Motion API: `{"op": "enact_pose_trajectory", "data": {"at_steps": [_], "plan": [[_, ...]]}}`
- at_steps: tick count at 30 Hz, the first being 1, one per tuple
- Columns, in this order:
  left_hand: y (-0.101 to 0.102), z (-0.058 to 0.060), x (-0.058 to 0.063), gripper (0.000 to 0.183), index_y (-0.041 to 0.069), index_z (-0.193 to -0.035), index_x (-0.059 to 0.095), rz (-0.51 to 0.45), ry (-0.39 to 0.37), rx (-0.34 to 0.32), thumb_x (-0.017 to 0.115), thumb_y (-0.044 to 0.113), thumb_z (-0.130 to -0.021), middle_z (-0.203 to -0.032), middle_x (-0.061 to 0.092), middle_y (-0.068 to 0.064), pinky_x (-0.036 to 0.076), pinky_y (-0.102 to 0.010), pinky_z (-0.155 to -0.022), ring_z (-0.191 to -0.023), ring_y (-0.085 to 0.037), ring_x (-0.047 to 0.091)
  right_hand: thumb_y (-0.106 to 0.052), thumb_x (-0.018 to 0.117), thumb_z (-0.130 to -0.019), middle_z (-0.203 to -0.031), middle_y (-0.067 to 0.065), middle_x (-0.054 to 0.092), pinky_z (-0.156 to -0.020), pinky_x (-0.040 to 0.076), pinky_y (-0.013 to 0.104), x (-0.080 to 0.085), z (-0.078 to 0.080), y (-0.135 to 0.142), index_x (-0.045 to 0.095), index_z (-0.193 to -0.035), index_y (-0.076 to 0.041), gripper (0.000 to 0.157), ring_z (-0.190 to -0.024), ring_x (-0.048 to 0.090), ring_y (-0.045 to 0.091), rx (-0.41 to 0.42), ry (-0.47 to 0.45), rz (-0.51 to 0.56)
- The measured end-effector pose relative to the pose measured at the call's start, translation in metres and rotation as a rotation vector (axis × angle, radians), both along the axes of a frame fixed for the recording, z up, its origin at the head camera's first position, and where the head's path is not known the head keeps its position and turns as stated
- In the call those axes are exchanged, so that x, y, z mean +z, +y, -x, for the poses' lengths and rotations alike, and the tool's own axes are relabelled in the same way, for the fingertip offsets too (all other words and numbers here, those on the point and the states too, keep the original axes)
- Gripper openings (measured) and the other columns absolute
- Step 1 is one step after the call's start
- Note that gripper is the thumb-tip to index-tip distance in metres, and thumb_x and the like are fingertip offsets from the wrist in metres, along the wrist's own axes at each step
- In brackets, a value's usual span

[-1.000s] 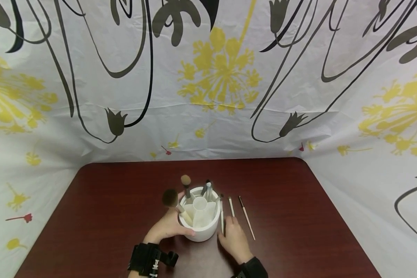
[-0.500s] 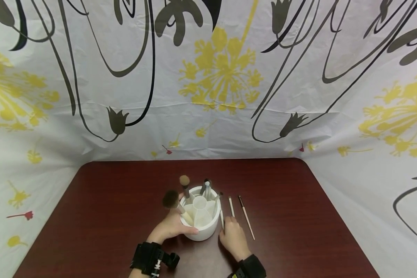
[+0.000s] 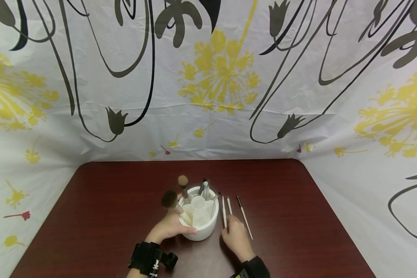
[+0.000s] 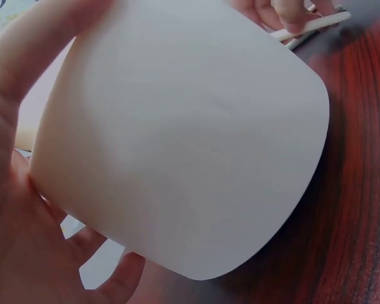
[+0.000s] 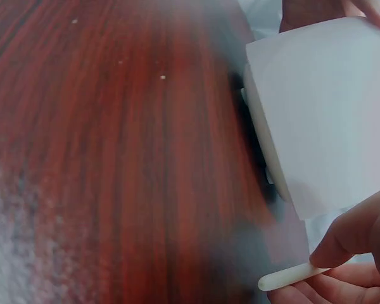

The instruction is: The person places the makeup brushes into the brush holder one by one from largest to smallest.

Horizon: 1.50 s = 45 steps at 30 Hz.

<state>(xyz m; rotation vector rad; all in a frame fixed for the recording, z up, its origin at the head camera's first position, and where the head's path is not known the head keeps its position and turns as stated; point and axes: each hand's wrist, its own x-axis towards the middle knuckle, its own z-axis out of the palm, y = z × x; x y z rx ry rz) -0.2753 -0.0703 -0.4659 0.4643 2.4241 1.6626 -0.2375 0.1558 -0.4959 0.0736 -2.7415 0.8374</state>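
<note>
My left hand (image 3: 172,225) grips a white round brush holder (image 3: 202,233) with divided compartments, thumb across its near side. In the left wrist view the pale wall of the holder (image 4: 190,145) fills most of the picture. A large fluffy makeup brush (image 3: 169,199) and a smaller tan-tipped one (image 3: 183,181) lean out of its left side; slimmer brushes stand at the back. Just right of the holder, my right hand (image 3: 236,234) pinches a thin pale-handled makeup brush (image 3: 224,212). The handle's rounded end (image 5: 285,277) sticks out past the thumb in the right wrist view.
On the dark red-brown table (image 3: 125,200), a thin brush (image 3: 229,205) lies just beyond my right hand, and another dark-tipped brush (image 3: 244,218) lies to its right. A patterned white cloth (image 3: 208,131) hangs behind and at the sides.
My right hand has shifted slightly right, away from the holder, and the brush in it has turned and shows more of its length. The left hand keeps its grip on the holder.
</note>
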Motion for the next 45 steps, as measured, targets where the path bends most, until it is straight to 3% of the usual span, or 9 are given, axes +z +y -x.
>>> {"op": "enact_pose_trajectory", "data": {"at_steps": [5,14,20,26,30,37,45], "plan": [[0.0,-0.001,-0.001,0.113,-0.004,-0.139,0.017,0.028,0.012,0.009,0.087,0.02,-0.054,-0.132,0.042,-0.018,0.027,-0.044,-0.1,-0.12,-0.027,0.04,0.007,0.063,-0.064,-0.065,-0.002,0.047,-0.05,0.042,0.023,0.004,-0.001,0.003,0.058,-0.091,0.004,0.028,-0.056,0.045,0.007,0.011,0.079,0.015],[0.0,-0.001,-0.003,0.113,-0.002,-0.139,0.018,0.028,0.037,0.004,0.087,0.022,-0.053,-0.128,0.047,-0.015,0.029,-0.041,-0.099,-0.117,-0.025,0.043,0.008,0.06,-0.06,-0.066,0.001,0.053,-0.048,0.041,0.021,0.025,-0.004,0.004,0.054,-0.088,0.0,0.029,-0.056,0.048,0.007,0.044,0.246,0.068],[0.001,0.0,-0.002,0.113,-0.001,-0.139,0.019,0.012,0.035,0.005,0.088,0.021,-0.052,-0.131,0.044,-0.014,0.029,-0.037,-0.1,-0.119,-0.023,0.042,0.006,0.06,-0.061,-0.068,-0.001,0.053,-0.049,0.04,0.02,0.046,-0.009,0.002,0.052,-0.089,-0.003,0.031,-0.056,0.047,0.005,0.04,0.254,0.112],[0.002,-0.001,-0.002,0.11,-0.003,-0.137,0.021,0.028,0.074,0.014,0.087,0.022,-0.053,-0.13,0.044,-0.017,0.03,-0.037,-0.099,-0.117,-0.027,0.043,0.01,0.059,-0.061,-0.069,-0.002,0.051,-0.049,0.041,0.016,0.062,-0.011,0.001,0.05,-0.09,-0.003,0.033,-0.057,0.05,0.003,0.077,0.345,0.141],[0.001,0.0,-0.002,0.112,-0.002,-0.139,0.02,0.017,0.054,0.004,0.087,0.021,-0.053,-0.135,0.039,-0.016,0.029,-0.037,-0.1,-0.121,-0.026,0.04,0.015,0.061,-0.061,-0.07,-0.002,0.051,-0.05,0.043,0.014,0.072,-0.012,0.0,0.049,-0.091,-0.002,0.036,-0.059,0.052,0.002,0.115,0.376,0.18],[0.0,0.0,-0.002,0.115,-0.002,-0.141,0.017,0.019,0.036,-0.002,0.087,0.022,-0.053,-0.138,0.036,-0.016,0.029,-0.041,-0.1,-0.122,-0.026,0.039,0.019,0.061,-0.062,-0.072,0.0,0.056,-0.05,0.046,0.017,0.088,-0.012,-0.003,0.049,-0.09,-0.001,0.036,-0.061,0.056,0.005,0.184,0.382,0.316],[0.001,-0.002,-0.002,0.115,-0.003,-0.14,0.018,0.011,0.047,0.0,0.087,0.021,-0.052,-0.141,0.031,-0.017,0.028,-0.039,-0.101,-0.122,-0.026,0.038,0.018,0.061,-0.065,-0.075,0.005,0.062,-0.051,0.048,0.026,0.097,-0.008,-0.009,0.05,-0.09,-0.002,0.034,-0.063,0.059,0.009,0.18,0.42,0.345]]}}
